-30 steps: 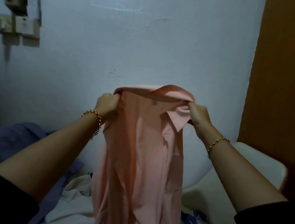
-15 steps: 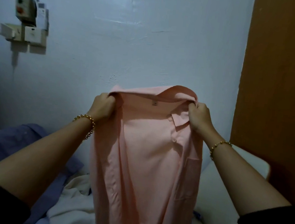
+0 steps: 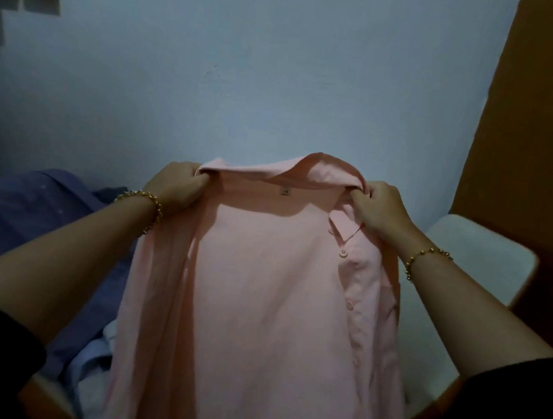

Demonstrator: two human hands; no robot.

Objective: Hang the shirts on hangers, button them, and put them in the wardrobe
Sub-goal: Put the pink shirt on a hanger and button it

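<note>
Before the pale wall point(image 3: 285, 55), a pink shirt point(image 3: 269, 294) is held up by its shoulders, its open front turned toward the camera, so that the inside of the back and the neck label point(image 3: 284, 191) are seen. The left hand point(image 3: 176, 187) is clenched on the cloth at one end of the collar point(image 3: 310, 170) and the right hand point(image 3: 380, 209) on the other end; the hands are set well apart, with the collar stretched between them. The buttons point(image 3: 343, 253) hang down the right side, unfastened. A purple shirt point(image 3: 26, 215) lies below on the left. No hanger is seen.

The step in hand is judged to be the spreading of the shirt ready for a hanger. It would be done well if the shoulders were held level and the collar taut, so that the neck opening is easily found. One hand will have to be freed for the hanger; the shirt should then be gripped near the middle of the collar, lest one shoulder drop and the cloth twist.
</note>
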